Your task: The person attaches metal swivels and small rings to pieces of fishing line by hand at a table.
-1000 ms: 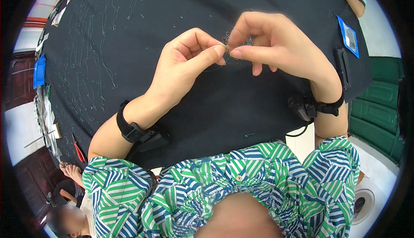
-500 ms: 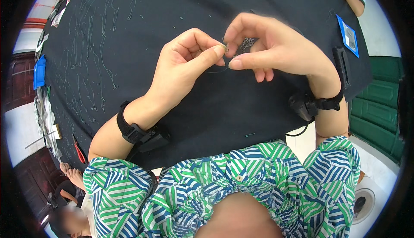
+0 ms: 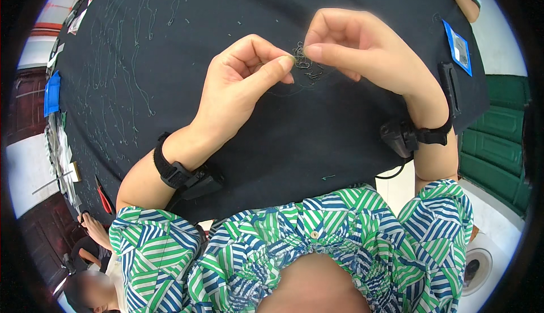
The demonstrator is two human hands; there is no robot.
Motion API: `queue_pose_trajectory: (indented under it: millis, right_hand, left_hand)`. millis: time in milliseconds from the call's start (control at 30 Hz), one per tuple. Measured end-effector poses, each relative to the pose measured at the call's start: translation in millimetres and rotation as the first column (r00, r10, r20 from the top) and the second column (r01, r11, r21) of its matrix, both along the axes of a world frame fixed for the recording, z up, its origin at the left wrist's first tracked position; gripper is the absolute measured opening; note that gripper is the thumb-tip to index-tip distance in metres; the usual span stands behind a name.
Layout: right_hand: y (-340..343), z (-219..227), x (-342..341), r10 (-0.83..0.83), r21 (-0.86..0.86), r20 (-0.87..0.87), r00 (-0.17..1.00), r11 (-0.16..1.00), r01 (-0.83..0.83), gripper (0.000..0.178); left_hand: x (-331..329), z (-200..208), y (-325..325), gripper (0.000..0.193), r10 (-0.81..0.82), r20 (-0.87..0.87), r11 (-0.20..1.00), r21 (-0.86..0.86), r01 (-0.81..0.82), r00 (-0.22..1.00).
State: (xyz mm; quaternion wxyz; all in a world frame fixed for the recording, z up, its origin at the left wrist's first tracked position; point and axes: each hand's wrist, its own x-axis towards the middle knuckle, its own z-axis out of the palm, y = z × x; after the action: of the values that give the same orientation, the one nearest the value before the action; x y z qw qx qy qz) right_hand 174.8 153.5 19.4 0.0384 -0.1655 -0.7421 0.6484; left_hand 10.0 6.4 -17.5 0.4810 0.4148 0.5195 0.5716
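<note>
Over the black cloth, my left hand (image 3: 243, 78) is closed in a pinch, thumb against forefinger, on a small fish hook whose body is mostly hidden by the fingertips. A thin green fishing line (image 3: 286, 94) loops below the fingers. My right hand (image 3: 354, 44) is just to the right, thumb and forefinger pressed together on what looks like the same line; the strand there is too fine to follow. Between and behind the two hands lies a small pile of metal fish hooks (image 3: 309, 70) on the cloth.
Several green lines with hooks (image 3: 122, 64) lie spread at the left on the black cloth (image 3: 294, 154). Red-handled pliers (image 3: 103, 198) rest near the left edge. Blue packets (image 3: 458, 48) lie at the right and left edges. Other people's arms (image 3: 466, 4) show at the rim.
My right hand has moved up and slightly away from the left, and its thumb and forefinger have come together. More of the hook pile shows. My left hand has barely moved.
</note>
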Motion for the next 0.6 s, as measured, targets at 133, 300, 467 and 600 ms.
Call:
queue_pose_trajectory:
  millis: [133, 300, 467, 600]
  right_hand:
    - [-1.4, -4.3, -1.4, -0.007, 0.294, -0.141, 0.990, 0.955, 0.049, 0.017]
    - [-2.1, 1.8, 0.1, -0.008, 0.359, -0.122, 0.993, 0.932, 0.052, 0.015]
    - [-0.7, 1.0, 1.3, -0.040, 0.349, -0.170, 0.985, 0.932, 0.098, 0.016]
    - [-0.3, -1.6, -0.1, -0.050, 0.331, -0.219, 0.974, 0.936, 0.123, 0.017]
  left_hand:
    - [-0.1, -0.4, 0.1, 0.008, 0.002, 0.010, 1.000, -0.002, -0.001, 1.000]
    - [0.0, 0.3, -0.6, 0.009, -0.004, 0.012, 1.000, -0.011, 0.005, 1.000]
    - [2.2, 0.7, 1.0, 0.011, 0.014, -0.005, 1.000, -0.006, -0.014, 1.000]
    - [1.7, -2.8, 1.5, 0.013, 0.009, 0.011, 0.999, 0.051, -0.010, 1.000]
